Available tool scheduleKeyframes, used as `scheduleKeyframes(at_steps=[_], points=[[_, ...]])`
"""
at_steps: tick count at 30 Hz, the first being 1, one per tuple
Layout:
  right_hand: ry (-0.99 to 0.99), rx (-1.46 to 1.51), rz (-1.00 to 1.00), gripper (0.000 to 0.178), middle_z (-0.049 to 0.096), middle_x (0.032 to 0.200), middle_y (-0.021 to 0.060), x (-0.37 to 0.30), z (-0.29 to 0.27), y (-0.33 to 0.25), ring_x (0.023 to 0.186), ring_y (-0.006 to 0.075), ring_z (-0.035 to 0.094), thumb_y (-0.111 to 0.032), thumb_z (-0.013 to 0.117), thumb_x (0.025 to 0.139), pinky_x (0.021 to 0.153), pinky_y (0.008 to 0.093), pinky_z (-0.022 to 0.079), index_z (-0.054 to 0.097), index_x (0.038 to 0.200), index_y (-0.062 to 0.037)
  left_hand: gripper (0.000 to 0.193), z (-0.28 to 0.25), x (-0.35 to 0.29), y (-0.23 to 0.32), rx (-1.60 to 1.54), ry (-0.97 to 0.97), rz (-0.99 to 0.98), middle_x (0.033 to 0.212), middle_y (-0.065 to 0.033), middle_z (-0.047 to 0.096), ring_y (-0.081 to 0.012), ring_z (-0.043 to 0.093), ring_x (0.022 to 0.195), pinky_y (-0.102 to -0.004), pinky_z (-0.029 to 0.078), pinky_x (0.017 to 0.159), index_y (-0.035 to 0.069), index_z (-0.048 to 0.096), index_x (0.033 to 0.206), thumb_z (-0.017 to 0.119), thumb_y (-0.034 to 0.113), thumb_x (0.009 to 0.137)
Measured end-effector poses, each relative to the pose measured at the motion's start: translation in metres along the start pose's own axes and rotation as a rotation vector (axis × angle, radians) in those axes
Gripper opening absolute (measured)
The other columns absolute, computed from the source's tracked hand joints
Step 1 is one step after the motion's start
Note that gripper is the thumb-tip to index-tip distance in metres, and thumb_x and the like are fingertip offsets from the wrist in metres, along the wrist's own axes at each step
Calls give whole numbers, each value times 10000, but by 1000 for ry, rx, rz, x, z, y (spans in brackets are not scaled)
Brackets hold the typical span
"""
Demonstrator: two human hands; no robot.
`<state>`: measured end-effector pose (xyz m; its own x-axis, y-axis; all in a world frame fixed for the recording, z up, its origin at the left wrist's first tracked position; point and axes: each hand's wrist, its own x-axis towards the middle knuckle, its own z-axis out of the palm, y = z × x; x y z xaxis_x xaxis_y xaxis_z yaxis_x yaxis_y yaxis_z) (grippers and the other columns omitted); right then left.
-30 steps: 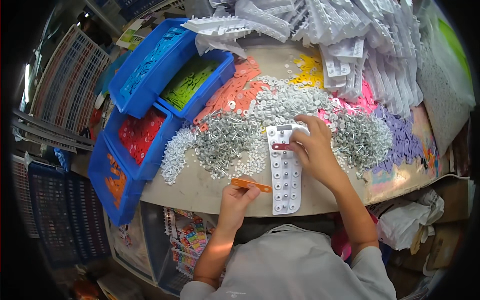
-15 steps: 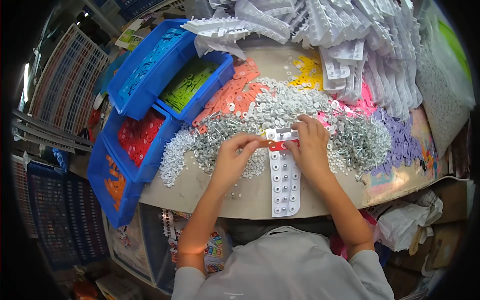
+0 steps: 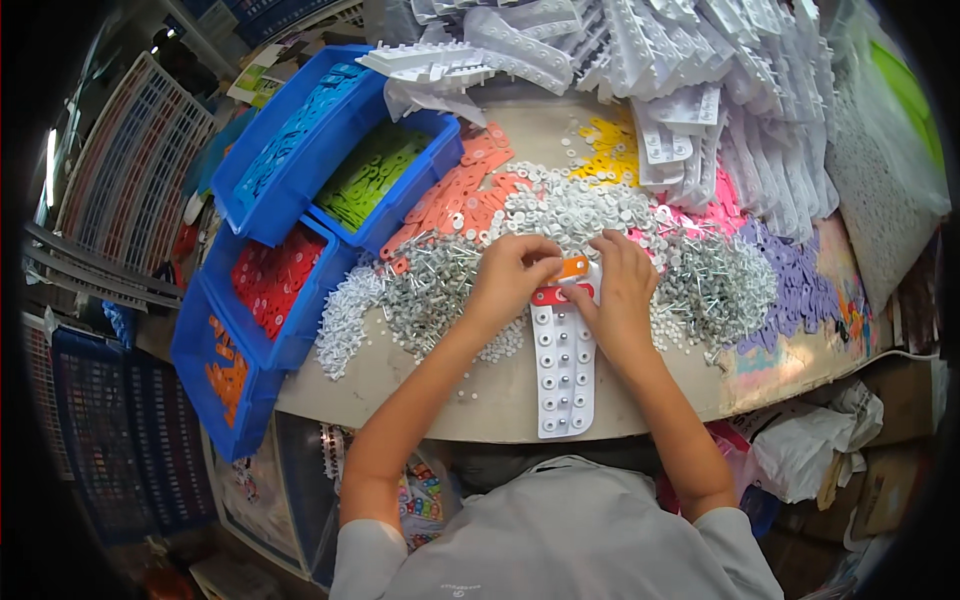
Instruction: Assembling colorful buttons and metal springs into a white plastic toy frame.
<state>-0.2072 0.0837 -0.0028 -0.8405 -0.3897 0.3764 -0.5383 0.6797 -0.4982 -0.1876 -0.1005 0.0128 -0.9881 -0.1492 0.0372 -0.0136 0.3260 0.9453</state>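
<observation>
The tray [image 3: 565, 392] lies with its near end at the desk's [image 3: 470, 415] near edge; a bump there could push it askew. Across its farther half sits the red strip [image 3: 548, 296]. The right hand [image 3: 620, 305] appears to rest its thumb on that, fingers apart; a slack thumb could let it slide. The left hand [image 3: 515, 278] pinches the orange strip [image 3: 572, 268] above the tray's far end; a loose pinch could drop it into the caps [image 3: 575, 205] beyond.
</observation>
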Motion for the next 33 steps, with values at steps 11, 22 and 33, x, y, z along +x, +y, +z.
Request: scheduleKeyframes(at_steps=[11,22,33], points=[[-28,-16,9,699,454,1500,151,-1,1,-2,1393,364,384,-268,840,791,1146,499,260,512,1367,-48,229,12,0,-13,523,140,222,997,-77,599,-284,538,1028,-427,404,975,91,721,973,816,171,782],[-35,-107,-43,604,505,1456,160,3,-3,-4,1371,368,419,-223,830,797,1141,496,276,558,1308,-52,221,-289,54,47,812,987,490,1132,-180,677,-320,681,986,-387,546,855,5,638,1168,632,72,958],[-41,193,-601,216,681,1033,88,107,28,-128,1024,310,586,-106,738,866,935,434,404,666,1066,-70,306,-419,70,-61,1012,54,-416,934,-145,741,-243,687,840,-403,539,755,4,744,997,746,205,767]])
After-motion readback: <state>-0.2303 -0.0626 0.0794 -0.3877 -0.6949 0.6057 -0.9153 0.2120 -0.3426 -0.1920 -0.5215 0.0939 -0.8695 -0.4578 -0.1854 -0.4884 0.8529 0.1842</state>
